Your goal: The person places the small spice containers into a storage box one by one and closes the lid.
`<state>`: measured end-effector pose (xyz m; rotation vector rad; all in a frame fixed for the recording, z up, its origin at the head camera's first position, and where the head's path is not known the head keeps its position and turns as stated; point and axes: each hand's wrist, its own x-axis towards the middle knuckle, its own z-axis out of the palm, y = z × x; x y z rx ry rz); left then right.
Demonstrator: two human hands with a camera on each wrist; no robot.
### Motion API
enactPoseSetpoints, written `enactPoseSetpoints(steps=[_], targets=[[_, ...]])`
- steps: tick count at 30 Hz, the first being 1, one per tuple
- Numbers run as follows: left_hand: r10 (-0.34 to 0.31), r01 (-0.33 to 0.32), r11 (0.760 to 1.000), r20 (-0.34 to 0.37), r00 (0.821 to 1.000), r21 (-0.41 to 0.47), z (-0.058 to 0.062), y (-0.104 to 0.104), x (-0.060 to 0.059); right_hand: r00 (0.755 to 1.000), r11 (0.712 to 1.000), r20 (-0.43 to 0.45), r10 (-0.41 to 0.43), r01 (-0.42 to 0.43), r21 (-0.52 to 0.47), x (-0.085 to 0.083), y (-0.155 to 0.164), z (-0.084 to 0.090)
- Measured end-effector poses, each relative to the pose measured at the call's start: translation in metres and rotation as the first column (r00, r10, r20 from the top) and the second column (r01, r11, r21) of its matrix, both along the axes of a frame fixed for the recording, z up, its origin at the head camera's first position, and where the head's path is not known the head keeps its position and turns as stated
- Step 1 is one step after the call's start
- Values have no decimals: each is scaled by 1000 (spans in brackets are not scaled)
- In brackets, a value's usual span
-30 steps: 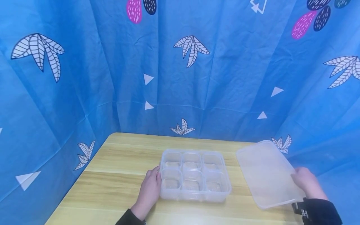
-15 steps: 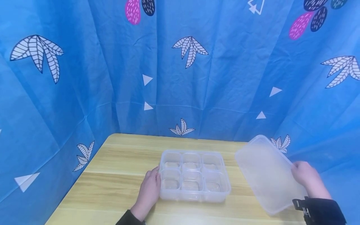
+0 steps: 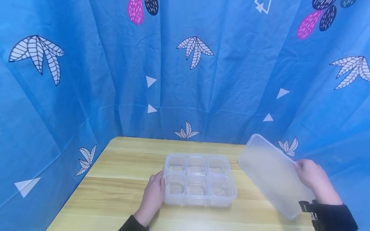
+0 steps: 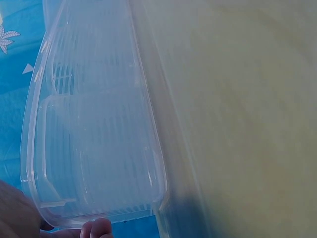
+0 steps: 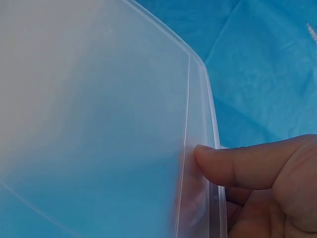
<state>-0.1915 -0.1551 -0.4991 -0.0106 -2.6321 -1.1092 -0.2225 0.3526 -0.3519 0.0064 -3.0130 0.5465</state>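
A clear plastic compartment box (image 3: 197,201) stands on the wooden table, its top uncovered and its several square compartments showing nothing inside. My left hand (image 3: 154,191) grips the box's left side. From the left wrist, the box wall (image 4: 99,134) fills much of the view, and fingertips (image 4: 99,228) curl at its lower end. To the right of the box, my right hand (image 3: 312,175) holds a translucent lid (image 3: 271,173) by its right edge, tilted with that edge raised. The right wrist view shows the thumb (image 5: 218,163) on the lid's face, other fingers behind.
The pale wood-grain table (image 3: 124,170) extends left of and behind the box. A blue patterned curtain (image 3: 185,89) hangs around the table's back and sides. The lid's far corner stands close to the curtain at the back right.
The lid has tilted up more steeply, its right edge rising, and has shifted slightly left with my right hand. The box and my left hand have stayed in place.
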Motion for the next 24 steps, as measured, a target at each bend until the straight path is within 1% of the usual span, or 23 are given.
enactPoseSetpoints(steps=[4,7,9,13,19,21,24], targets=[[-7,7,1000,4,1000,2,0,0,0,997,999,-71,20,-17,36,4,-8,6],[-4,4,1000,9,1000,3,0,0,0,993,999,-114,33,-28,43,7,-13,10],[-5,5,1000,0,1000,-1,0,0,0,989,998,-142,42,-36,48,8,-17,12],[-2,2,1000,-6,1000,-3,0,0,0,982,997,-179,55,-45,58,10,-23,16],[-12,12,1000,-4,1000,-11,-2,0,0,974,995,-213,77,-61,81,13,-31,21],[-18,18,1000,-19,1000,-16,-2,0,0,968,994,-234,88,-70,81,14,-34,22],[-9,9,1000,-31,999,-18,-1,0,1,952,993,-289,104,-83,83,15,-40,24]])
